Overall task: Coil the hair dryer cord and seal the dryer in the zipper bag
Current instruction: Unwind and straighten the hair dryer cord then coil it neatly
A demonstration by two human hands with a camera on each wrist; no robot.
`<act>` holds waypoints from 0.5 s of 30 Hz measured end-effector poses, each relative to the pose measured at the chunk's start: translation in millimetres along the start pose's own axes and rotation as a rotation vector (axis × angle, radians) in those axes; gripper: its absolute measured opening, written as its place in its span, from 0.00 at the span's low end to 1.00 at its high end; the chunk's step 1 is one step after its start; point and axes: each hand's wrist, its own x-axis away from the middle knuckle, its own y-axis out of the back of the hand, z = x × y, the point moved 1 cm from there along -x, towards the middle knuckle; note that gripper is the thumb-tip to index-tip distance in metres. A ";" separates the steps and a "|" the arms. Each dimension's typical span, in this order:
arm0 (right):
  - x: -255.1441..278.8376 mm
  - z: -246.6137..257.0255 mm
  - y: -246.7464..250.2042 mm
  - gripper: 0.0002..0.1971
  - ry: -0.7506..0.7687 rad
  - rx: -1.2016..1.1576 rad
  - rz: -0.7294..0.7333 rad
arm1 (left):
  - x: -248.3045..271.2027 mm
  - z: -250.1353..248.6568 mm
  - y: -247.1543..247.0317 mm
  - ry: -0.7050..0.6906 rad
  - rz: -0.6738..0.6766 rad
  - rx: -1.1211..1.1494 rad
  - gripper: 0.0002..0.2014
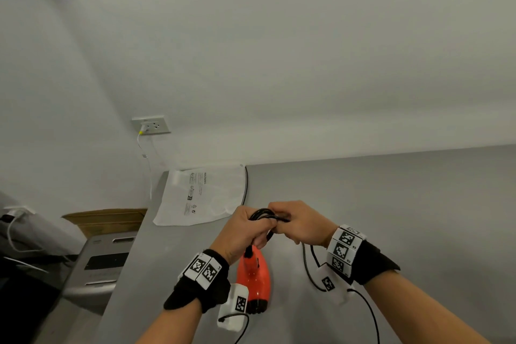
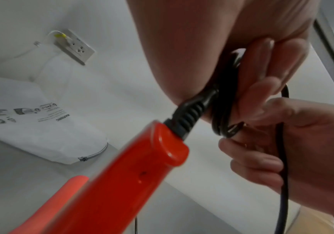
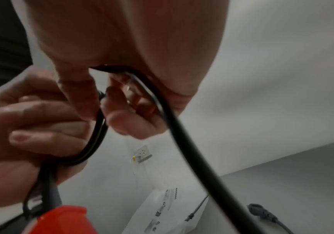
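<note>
The left hand [image 1: 243, 232] grips a small bundle of loops of the black cord [image 1: 264, 215] just above the centre of the lower half of the head view, its fingers [image 3: 42, 114] curled round the loops. The right hand [image 1: 300, 225] meets it from the right of the frame, touching it, and pinches the free run of the cord against the bundle; that run leaves under the right palm and drops toward the lower right of the frame. The red hair dryer [image 1: 254, 279] hangs from the strain relief [image 2: 190, 110] directly below the left hand, its long axis running down the frame toward the tabletop [image 1: 391, 204] (whether the nozzle end rests on that surface cannot be told). The uncoiled slack lies on the tabletop at lower right, and the plug [image 3: 260, 209] lies near the bag in the right wrist view. The right hand is therefore nearer to the slack, so the next loop probably calls for it to draw cord up and leftward to the bundle. The white zipper bag [image 1: 201, 195] lies flat at centre left, well apart from both hands; it does not yet hold the dryer.
</note>
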 end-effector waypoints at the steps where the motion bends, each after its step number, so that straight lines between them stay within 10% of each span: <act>1: 0.8 0.4 2.1 0.03 -0.020 -0.039 -0.011 | 0.8 -0.1 1.3 0.012 -0.021 0.043 0.12; 15: -2.5 7.9 0.2 0.08 -0.083 -0.433 -0.153 | 2.1 -0.3 4.1 -0.006 -0.040 0.150 0.08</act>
